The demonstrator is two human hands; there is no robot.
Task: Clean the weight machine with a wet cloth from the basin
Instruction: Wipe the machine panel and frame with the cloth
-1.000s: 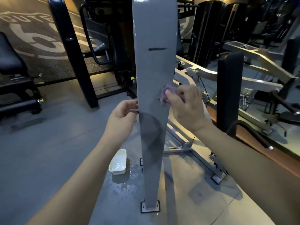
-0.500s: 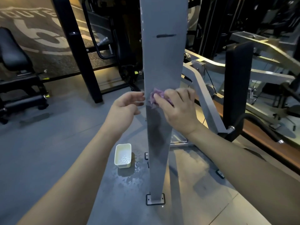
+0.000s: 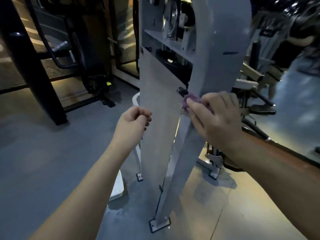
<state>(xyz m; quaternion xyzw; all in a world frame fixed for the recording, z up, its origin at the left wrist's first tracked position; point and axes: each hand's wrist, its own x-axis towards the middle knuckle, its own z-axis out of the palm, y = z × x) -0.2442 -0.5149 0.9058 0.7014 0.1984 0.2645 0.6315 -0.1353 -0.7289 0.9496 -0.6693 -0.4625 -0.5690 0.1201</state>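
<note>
Two hands are raised at a grey weight machine (image 3: 156, 94) in a dim gym. The right hand (image 3: 213, 117) grips a bunched purple cloth (image 3: 189, 100) and presses it against the inner edge of the machine's tall upright post, just below a small black knob (image 3: 181, 90). The left hand (image 3: 133, 122) is curled into a loose fist holding nothing, just beside the left edge of the machine's flat side panel; whether it touches is unclear. Below, a white basin (image 3: 117, 187) sits on the grey floor (image 3: 43, 153) near the machine's base, partly hidden by the left forearm, with wet patches beside it. Black exercise equipment (image 3: 31, 66) stands to the left, and a blurred person (image 3: 297, 54) at far right.
</note>
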